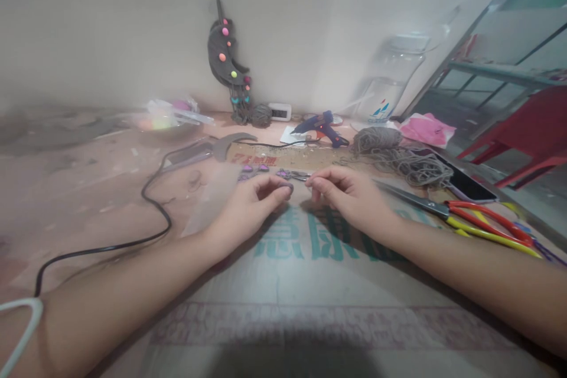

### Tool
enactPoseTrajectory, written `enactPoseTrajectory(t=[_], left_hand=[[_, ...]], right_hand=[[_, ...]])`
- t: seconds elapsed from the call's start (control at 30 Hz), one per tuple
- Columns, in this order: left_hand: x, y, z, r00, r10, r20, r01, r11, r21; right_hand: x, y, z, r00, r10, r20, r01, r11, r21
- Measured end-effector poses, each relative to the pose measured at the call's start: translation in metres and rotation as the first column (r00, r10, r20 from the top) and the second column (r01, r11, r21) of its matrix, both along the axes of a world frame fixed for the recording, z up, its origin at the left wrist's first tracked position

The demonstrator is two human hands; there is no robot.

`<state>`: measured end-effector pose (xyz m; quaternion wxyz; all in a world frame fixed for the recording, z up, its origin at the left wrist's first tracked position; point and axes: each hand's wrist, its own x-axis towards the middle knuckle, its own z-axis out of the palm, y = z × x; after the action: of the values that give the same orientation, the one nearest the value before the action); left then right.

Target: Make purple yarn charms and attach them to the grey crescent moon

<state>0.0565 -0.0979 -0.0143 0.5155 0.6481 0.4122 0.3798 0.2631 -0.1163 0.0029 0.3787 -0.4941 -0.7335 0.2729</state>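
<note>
My left hand (252, 201) rests on a flattened cardboard sheet (310, 271), fingers curled, thumb and fingertips pinched on a small purple piece (286, 186). My right hand (345, 192) lies beside it, fingers curled and pinched together at the tips; what they hold is too small to make out. More small purple pieces (254, 170) lie just beyond the hands. A hank of grey yarn (394, 153) sits to the right of them.
Scissors with red and yellow handles (465, 215) lie at right, near a phone (465, 180). A blue glue gun (321, 127) and a black cable (150, 201) lie further back. A dark hanging ornament with coloured balls (228, 62) leans on the wall. Red chair (527, 130) at right.
</note>
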Motion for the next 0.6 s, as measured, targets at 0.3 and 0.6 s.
enactPoseTrajectory(t=[0.3,0.6], left_hand=[[0.0,0.004,-0.007,0.999,-0.038,0.035,0.037,0.999,0.038],[-0.001,-0.002,-0.002,0.989,-0.002,0.147,0.008,0.999,-0.039]], right_hand=[[0.004,-0.02,0.033,0.685,0.033,0.727,-0.274,0.937,0.215],[0.008,-0.016,0.036,0.8,0.123,0.588,-0.236,0.965,0.119]])
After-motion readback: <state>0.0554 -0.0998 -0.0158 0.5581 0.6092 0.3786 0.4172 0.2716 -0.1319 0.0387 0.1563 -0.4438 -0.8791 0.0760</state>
